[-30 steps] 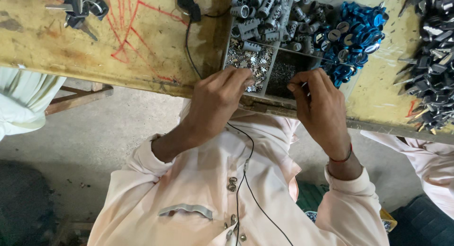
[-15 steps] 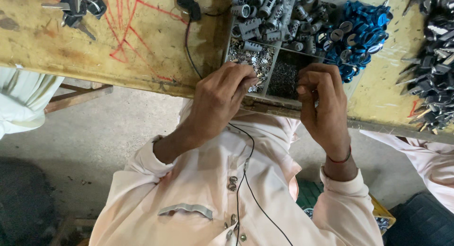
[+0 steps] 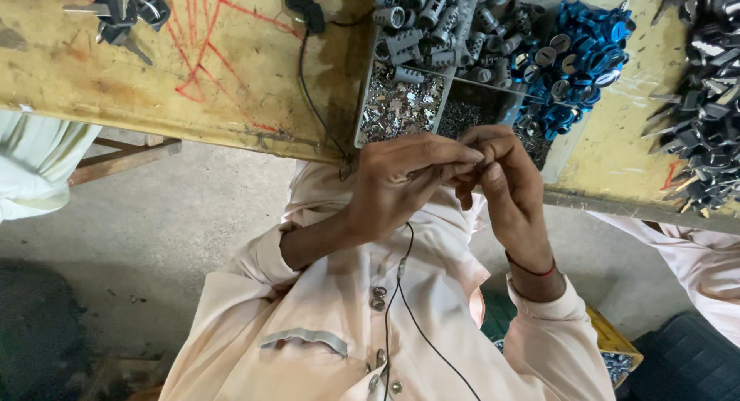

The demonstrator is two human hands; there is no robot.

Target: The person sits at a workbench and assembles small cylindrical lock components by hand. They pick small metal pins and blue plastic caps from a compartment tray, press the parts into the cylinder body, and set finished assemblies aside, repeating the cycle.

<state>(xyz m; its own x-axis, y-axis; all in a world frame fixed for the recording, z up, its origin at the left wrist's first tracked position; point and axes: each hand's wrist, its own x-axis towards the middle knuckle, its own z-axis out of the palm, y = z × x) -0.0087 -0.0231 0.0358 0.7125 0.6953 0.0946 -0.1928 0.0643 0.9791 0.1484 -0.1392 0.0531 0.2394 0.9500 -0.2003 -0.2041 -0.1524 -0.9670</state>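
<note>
Pinching a small metal part (image 3: 445, 170) between them, left hand (image 3: 401, 187) and right hand (image 3: 505, 187) meet fingertip-to-fingertip below the tray (image 3: 362, 108).

The table (image 3: 193, 85) was rough, worn wood, matt yellow with red scrawls. Small metal bits (image 3: 397, 104) in the divided tray (image 3: 362, 116) glinted silver. Blue caps (image 3: 586, 50) far right looked glossy plastic; the shirt (image 3: 324, 308) was soft matt cloth.

Two hands, the left hand (image 3: 401, 181) and the right hand (image 3: 505, 181), meet at one divided tray (image 3: 362, 116). One black cable (image 3: 312, 100) crosses one yellow surface (image 3: 154, 77). Grey cylinders (image 3: 420, 20), blue rings (image 3: 586, 43) and dark metal parts (image 3: 705, 124) are too many to count
</note>
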